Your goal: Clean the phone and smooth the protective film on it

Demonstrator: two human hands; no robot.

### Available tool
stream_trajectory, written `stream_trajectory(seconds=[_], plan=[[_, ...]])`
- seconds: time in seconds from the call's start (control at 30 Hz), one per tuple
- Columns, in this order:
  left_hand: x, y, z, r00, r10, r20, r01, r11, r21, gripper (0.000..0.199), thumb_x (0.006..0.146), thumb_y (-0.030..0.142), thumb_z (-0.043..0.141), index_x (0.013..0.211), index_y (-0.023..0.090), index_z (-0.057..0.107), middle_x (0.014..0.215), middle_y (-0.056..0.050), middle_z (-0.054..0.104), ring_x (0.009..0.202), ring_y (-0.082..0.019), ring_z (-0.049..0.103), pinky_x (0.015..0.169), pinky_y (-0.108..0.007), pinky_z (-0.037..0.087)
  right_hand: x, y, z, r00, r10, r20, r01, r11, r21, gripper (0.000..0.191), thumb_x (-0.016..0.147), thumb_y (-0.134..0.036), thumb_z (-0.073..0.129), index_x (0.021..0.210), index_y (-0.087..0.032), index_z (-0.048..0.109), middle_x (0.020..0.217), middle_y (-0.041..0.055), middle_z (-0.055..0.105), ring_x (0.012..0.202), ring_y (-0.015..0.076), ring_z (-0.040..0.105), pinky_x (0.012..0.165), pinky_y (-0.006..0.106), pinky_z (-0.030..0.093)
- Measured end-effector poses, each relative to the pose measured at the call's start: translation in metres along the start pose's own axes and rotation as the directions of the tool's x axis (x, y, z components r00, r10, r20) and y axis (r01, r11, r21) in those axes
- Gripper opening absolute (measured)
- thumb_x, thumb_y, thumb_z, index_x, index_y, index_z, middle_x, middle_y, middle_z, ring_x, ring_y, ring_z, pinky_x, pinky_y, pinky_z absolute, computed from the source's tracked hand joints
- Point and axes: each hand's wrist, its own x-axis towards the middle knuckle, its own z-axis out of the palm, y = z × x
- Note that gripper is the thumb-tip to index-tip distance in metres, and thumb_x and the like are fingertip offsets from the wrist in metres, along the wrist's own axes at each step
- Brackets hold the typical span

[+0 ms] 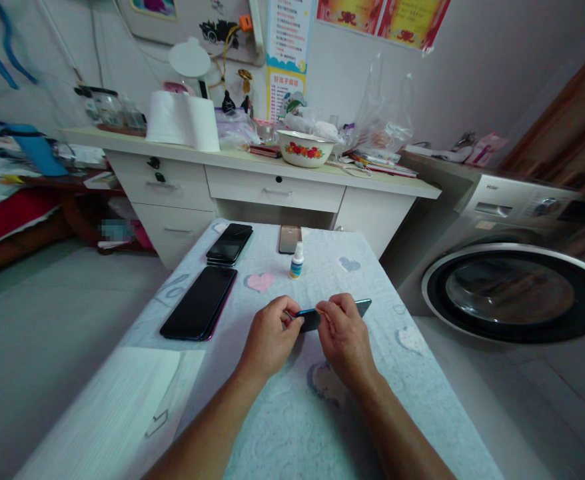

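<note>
A dark phone with a blue edge (311,321) is held tilted above the cloth, near the middle of the table. My left hand (271,337) pinches its left end between thumb and fingers. My right hand (343,337) is closed at its upper edge, fingertips pressed together; the phone's right end shows beyond the knuckles. Anything small between the right fingertips is too small to tell. Just beyond the hands stands a small white bottle with a blue and orange label (296,262). Behind it lies a brownish phone or case (290,239).
Stacked phones (229,243) and a large black phone (198,303) lie on the left of the patterned tablecloth (282,420). Papers with a bent metal clip (157,423) are at the near left. Beyond stand a white desk (272,190) and, right, a washing machine (512,267).
</note>
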Motion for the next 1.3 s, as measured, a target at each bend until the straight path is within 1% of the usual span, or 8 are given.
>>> stream_trajectory(seconds=[0.3,0.47,0.57,0.63,0.8,0.97,1.1,1.3], plan=[[0.002,0.0,-0.005,1.0,-0.018,0.01,0.018,0.999,-0.034,0.007,0.071,0.021,0.062,0.076,0.018,0.063,0.071,0.001,0.065,0.06,-0.012,0.057,0.059,-0.023,0.043,-0.002,-0.012,0.009,0.998,-0.061,0.025,0.059,0.996,0.064,0.025,0.083,-0.008,0.045,0.098,-0.019,0.061,0.092,0.0047,0.048,0.077,0.0132,0.053,0.068,0.023,0.045],[0.001,0.0,-0.007,1.0,0.017,-0.01,-0.017,1.0,0.003,0.007,0.071,0.02,0.062,0.077,0.018,0.064,0.07,0.001,0.065,0.059,-0.011,0.056,0.059,-0.022,0.043,-0.003,-0.015,0.011,0.997,-0.07,0.04,0.067,0.995,0.067,0.028,0.082,-0.008,0.044,0.1,-0.02,0.061,0.093,0.0045,0.05,0.075,0.0135,0.052,0.068,0.023,0.045],[0.0,-0.001,-0.006,0.999,0.043,-0.01,-0.043,0.998,0.045,0.005,0.071,0.019,0.06,0.075,0.018,0.063,0.07,0.001,0.065,0.059,-0.011,0.055,0.058,-0.021,0.042,-0.003,-0.014,0.009,0.996,-0.064,0.054,0.061,0.996,0.065,0.027,0.082,-0.009,0.044,0.098,-0.02,0.062,0.093,0.0049,0.05,0.074,0.0134,0.053,0.066,0.023,0.046],[0.0,0.0,-0.006,0.999,0.041,-0.007,-0.04,0.998,0.05,0.005,0.072,0.02,0.06,0.075,0.018,0.062,0.069,0.002,0.064,0.058,-0.011,0.055,0.056,-0.021,0.041,-0.002,-0.013,0.007,0.997,-0.06,0.052,0.057,0.997,0.054,0.026,0.082,-0.009,0.044,0.097,-0.02,0.063,0.093,0.0053,0.05,0.075,0.0135,0.053,0.066,0.023,0.046],[0.0,0.002,-0.005,1.0,0.007,-0.001,-0.007,0.999,0.044,0.004,0.072,0.021,0.058,0.075,0.019,0.059,0.063,0.003,0.062,0.056,-0.011,0.057,0.054,-0.02,0.041,0.001,-0.003,-0.003,1.0,-0.031,0.001,0.031,1.0,0.006,0.026,0.079,-0.008,0.045,0.095,-0.018,0.063,0.09,0.0052,0.05,0.075,0.0135,0.054,0.068,0.024,0.047],[0.0,0.003,-0.004,1.0,0.01,-0.001,-0.01,0.998,0.059,0.005,0.072,0.021,0.057,0.076,0.019,0.058,0.06,0.004,0.059,0.054,-0.011,0.056,0.054,-0.02,0.041,0.004,0.01,-0.013,0.998,0.026,-0.05,-0.03,0.996,-0.08,0.024,0.076,-0.008,0.047,0.089,-0.018,0.064,0.088,0.0042,0.051,0.072,0.0132,0.054,0.066,0.024,0.046],[-0.001,0.005,-0.004,1.0,0.004,-0.001,-0.004,0.998,0.067,0.005,0.073,0.022,0.057,0.077,0.019,0.058,0.058,0.005,0.058,0.052,-0.011,0.055,0.053,-0.021,0.04,0.005,0.023,-0.02,0.993,0.079,-0.091,-0.089,0.99,-0.11,0.022,0.074,-0.009,0.048,0.084,-0.019,0.064,0.086,0.0027,0.051,0.071,0.0128,0.053,0.065,0.025,0.045],[-0.001,0.004,-0.004,1.0,-0.006,-0.001,0.006,0.999,0.047,0.005,0.074,0.023,0.057,0.077,0.019,0.057,0.056,0.006,0.055,0.051,-0.011,0.054,0.052,-0.021,0.04,0.007,0.039,-0.028,0.978,0.139,-0.154,-0.162,0.975,-0.153,0.019,0.073,-0.011,0.049,0.079,-0.019,0.065,0.085,0.0023,0.052,0.073,0.014,0.053,0.068,0.027,0.044]])
